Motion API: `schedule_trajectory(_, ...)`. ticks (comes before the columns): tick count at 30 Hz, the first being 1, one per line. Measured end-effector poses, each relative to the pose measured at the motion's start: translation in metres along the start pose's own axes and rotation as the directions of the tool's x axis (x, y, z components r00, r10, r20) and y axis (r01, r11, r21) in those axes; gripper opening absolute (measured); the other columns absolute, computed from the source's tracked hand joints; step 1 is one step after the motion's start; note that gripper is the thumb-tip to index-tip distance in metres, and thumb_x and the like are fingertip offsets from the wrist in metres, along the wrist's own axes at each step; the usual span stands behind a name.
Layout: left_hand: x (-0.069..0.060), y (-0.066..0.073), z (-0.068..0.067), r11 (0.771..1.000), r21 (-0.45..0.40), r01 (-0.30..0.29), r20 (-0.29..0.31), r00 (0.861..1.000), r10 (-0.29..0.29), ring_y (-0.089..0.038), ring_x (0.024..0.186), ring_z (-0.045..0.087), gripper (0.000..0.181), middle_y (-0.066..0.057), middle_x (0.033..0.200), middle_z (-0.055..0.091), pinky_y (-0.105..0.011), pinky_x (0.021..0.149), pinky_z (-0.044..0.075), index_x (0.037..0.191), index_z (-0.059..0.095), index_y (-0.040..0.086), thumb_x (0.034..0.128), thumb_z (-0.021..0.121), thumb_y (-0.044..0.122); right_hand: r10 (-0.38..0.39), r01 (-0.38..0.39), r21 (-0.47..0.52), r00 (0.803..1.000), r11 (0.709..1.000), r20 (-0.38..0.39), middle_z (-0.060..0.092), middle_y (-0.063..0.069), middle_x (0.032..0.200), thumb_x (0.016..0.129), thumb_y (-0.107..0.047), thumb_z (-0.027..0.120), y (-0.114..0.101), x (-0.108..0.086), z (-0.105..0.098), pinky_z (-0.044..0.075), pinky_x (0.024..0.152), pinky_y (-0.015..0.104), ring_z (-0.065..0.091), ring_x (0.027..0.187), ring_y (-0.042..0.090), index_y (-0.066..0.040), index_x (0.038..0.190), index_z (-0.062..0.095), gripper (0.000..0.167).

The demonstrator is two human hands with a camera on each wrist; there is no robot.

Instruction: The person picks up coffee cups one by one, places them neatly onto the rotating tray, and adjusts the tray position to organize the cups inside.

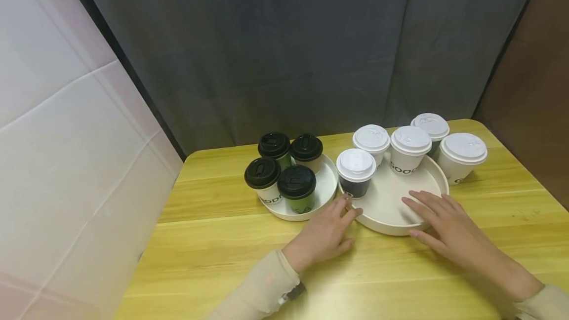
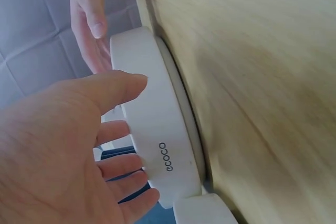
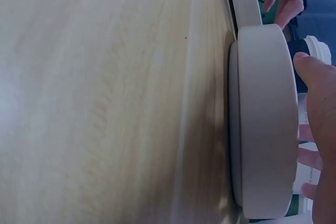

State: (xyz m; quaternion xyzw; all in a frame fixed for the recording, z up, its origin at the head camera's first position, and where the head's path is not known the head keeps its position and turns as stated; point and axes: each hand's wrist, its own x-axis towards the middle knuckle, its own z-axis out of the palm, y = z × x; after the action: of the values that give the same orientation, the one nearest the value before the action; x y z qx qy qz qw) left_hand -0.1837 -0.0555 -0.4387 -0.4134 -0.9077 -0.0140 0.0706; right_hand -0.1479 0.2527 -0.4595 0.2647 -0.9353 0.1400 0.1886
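A large white round tray [image 1: 386,211] lies on the table, its side marked "ecoco" in the left wrist view. A dark cup with a white lid [image 1: 356,173] stands at its left edge; more white-lidded cups [image 1: 410,149] stand toward the back. My left hand [image 1: 326,233] is at the tray's front left rim, close to the dark cup, with loosely bent fingers and nothing in its grip; whether it touches the rim I cannot tell. My right hand [image 1: 449,226] spreads its fingers over the front right rim, the thumb apart in front, holding nothing.
Left of the large tray, a smaller white round tray [image 1: 328,181] carries several black-lidded cups [image 1: 297,189]. A white cup [image 1: 462,157] stands at the large tray's right side. Dark grey cloth [image 1: 275,53] hangs behind the wooden table [image 1: 213,256]; a white panel [image 1: 66,112] stands left.
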Motion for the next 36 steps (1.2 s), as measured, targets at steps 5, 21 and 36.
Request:
schedule_trajectory(5, 0.0, 0.003, -0.002, 1.0, 0.03, 0.003, 0.028, 1.0, -0.004, -0.023, 0.138, 0.046, 0.072, -0.009, 0.146, 0.046, -0.031, 0.118, 0.038, 0.146, 0.045, 0.019, 0.0854, 0.07, 0.047, -0.013, 0.013, 0.002, 1.0, 1.0, -0.006, 0.053, 0.007, 0.145, 0.081, -0.035, 0.077, 0.001, 0.001, -0.003, 0.003, 0.127, 0.027, 0.045, 0.131, 0.03, -0.024, 0.148, 0.047, 0.074)
schedule_trajectory(21, 0.008, 0.027, -0.033, 1.0, -0.006, -0.018, 0.222, 0.975, 0.019, -0.023, 0.146, 0.038, 0.082, -0.007, 0.156, 0.038, -0.032, 0.12, 0.035, 0.155, 0.03, 0.016, 0.0899, 0.064, 0.052, 0.002, -0.002, 0.002, 1.0, 1.0, -0.022, 0.061, 0.008, 0.138, 0.079, -0.031, 0.08, 0.01, 0.011, -0.029, 0.013, 0.128, 0.033, 0.053, 0.125, 0.029, -0.021, 0.143, 0.052, 0.071)
schedule_trajectory(36, 0.065, 0.056, -0.054, 0.902, -0.429, -0.051, 0.11, 0.988, 0.108, -0.014, 0.148, 0.032, 0.079, -0.003, 0.162, 0.027, -0.022, 0.121, 0.029, 0.157, 0.02, 0.014, 0.0963, 0.056, 0.049, 0.096, -0.096, 0.0, 0.992, 0.995, -0.084, 0.061, 0.018, 0.134, 0.075, -0.026, 0.083, 0.029, 0.032, -0.069, 0.039, 0.095, 0.064, 0.055, 0.119, 0.043, -0.02, 0.142, 0.053, 0.073)
